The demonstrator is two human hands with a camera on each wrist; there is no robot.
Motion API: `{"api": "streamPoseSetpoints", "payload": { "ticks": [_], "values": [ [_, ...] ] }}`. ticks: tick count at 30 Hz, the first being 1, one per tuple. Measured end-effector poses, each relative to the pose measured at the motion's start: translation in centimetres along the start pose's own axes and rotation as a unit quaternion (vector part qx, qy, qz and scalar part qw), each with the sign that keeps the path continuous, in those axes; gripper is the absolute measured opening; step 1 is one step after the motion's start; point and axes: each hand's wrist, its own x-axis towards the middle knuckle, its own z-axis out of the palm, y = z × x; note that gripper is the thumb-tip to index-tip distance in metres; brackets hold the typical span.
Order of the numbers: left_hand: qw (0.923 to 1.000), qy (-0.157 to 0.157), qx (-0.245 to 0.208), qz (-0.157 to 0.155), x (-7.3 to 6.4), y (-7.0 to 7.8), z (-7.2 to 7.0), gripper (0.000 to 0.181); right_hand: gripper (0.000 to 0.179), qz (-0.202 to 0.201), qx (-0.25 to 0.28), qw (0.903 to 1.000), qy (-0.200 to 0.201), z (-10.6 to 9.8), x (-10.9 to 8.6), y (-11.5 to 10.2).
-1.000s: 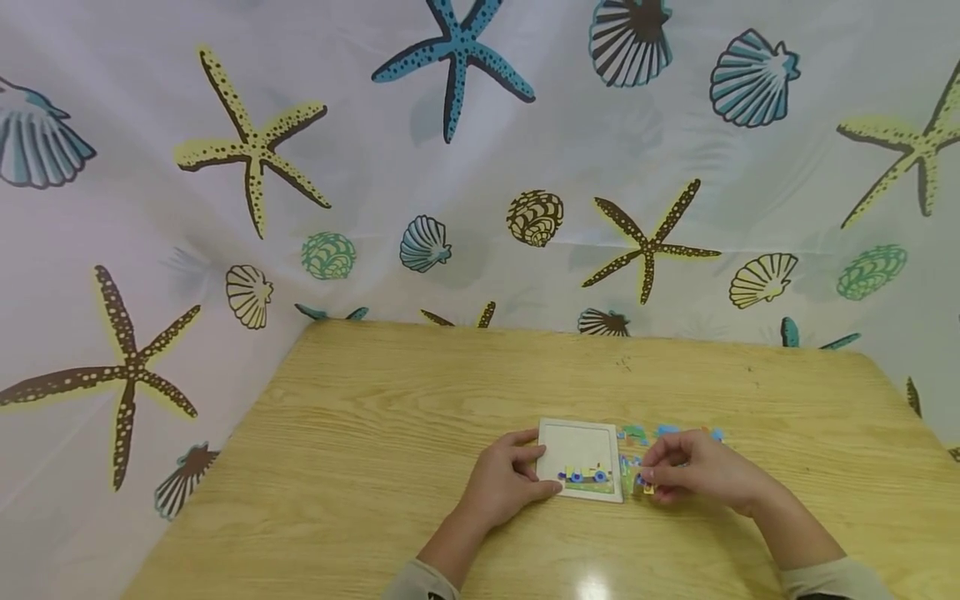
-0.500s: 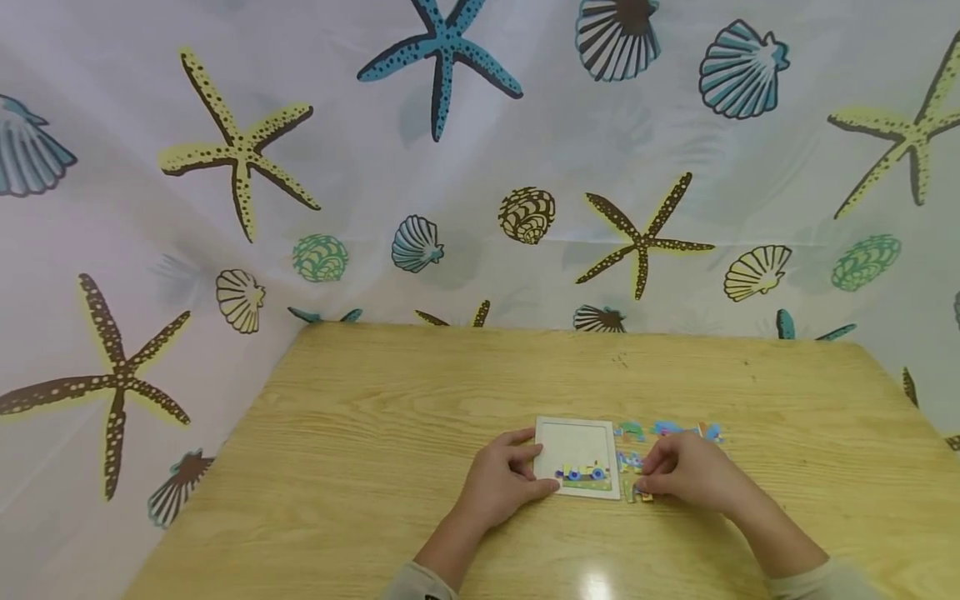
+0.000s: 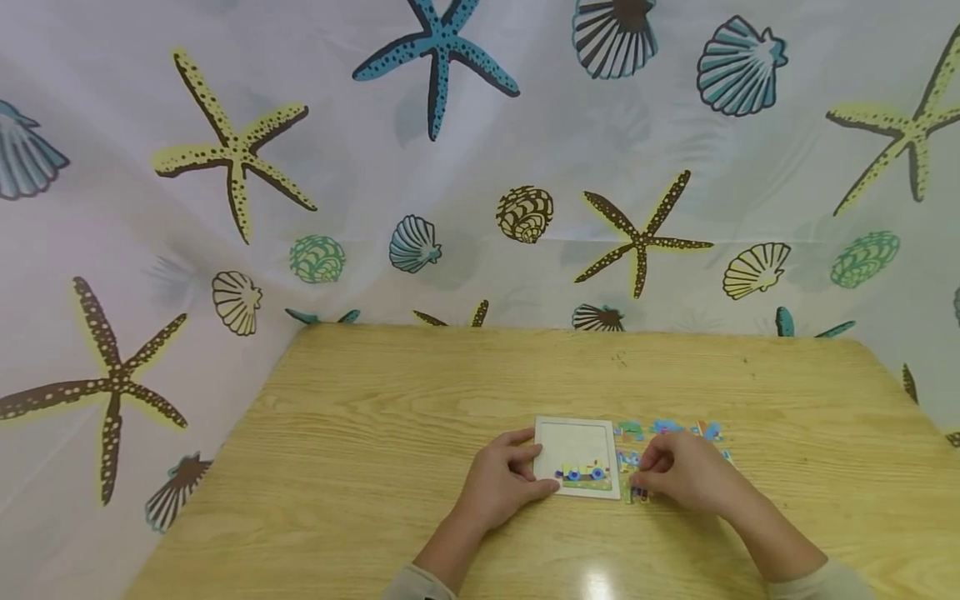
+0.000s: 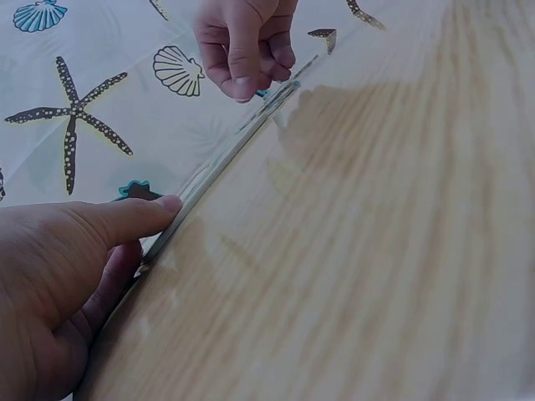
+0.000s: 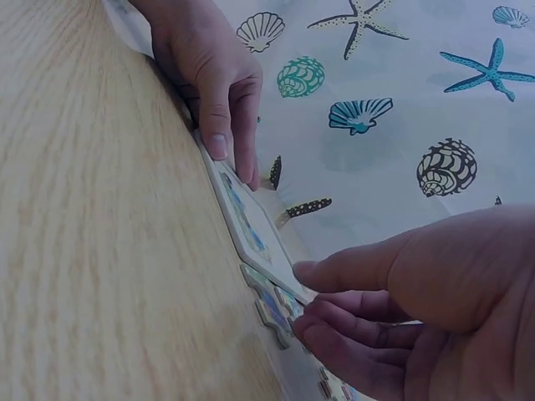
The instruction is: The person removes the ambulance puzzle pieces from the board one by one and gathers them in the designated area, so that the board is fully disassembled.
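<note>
A square puzzle board (image 3: 573, 442) with a pale raised rim lies on the table, a yellow vehicle with blue wheels along its front part. My left hand (image 3: 501, 482) holds the board's left side, thumb (image 4: 159, 213) on the front rim and fingers along the edge. Off the right rim, my right hand (image 3: 686, 473) hovers low over small puzzle pieces, its fingertips right at a dark-patterned piece (image 3: 640, 494). In the right wrist view its thumb (image 5: 334, 271) and curled fingers stand apart, with nothing visible between them. Flat pieces (image 5: 270, 311) lie just below them.
Behind the right hand lie more puzzle pieces: a green one (image 3: 630, 429), a blue one (image 3: 666, 427) and a blue-and-orange one (image 3: 708, 430). The wooden table (image 3: 390, 417) meets a curtain (image 3: 480, 167) printed with shells and starfish at its back and sides.
The right hand held a small puzzle piece a second ago, then lowered it to the table beside a green one. It has shifted slightly left. The left hand stays on the board.
</note>
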Motion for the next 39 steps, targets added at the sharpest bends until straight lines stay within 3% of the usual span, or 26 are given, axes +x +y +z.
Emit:
{"api": "streamPoseSetpoints", "payload": {
  "ticks": [8,13,25,39],
  "values": [
    [1.0000,0.002,0.001,-0.001,-0.2,0.0,-0.1,0.057,0.024,-0.028,0.105,0.9909,-0.080,0.1,1.1,-0.5],
    [1.0000,0.006,0.000,0.006,0.0,0.0,-0.1,0.058,0.028,-0.036,0.149,0.9840,-0.091,0.7,2.0,-1.2],
    [0.9999,0.004,0.010,0.000,0.1,0.0,0.0,0.057,0.032,-0.040,0.167,0.9823,-0.075,2.8,2.7,-2.3],
    [0.9999,-0.002,0.011,0.002,0.1,-0.2,-0.1,0.057,0.022,-0.023,0.134,0.9894,-0.050,3.4,2.8,-2.4]
  ]
}}
